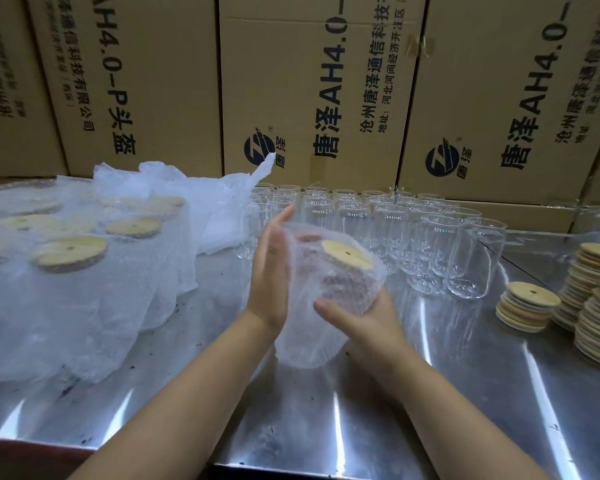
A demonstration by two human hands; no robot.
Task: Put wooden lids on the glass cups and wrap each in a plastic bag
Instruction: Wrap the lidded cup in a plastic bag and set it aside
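Note:
A glass cup (336, 275) with a wooden lid (347, 254) sits inside a translucent plastic bag (305, 341), held tilted above the steel table (465, 393). My left hand (271, 271) presses flat, fingers straight, against the bag's left side. My right hand (357, 315) cups the cup from below, fingers curled under it; the bag's loose end hangs down between my wrists. Several bare glass cups (413, 230) stand in rows behind. Wrapped, lidded cups (70, 254) stand at the left.
Stacks of wooden lids (527, 306) sit at the right edge of the table. A heap of spare plastic bags (222, 202) lies behind the wrapped cups. Cardboard boxes (312, 98) form a wall along the back.

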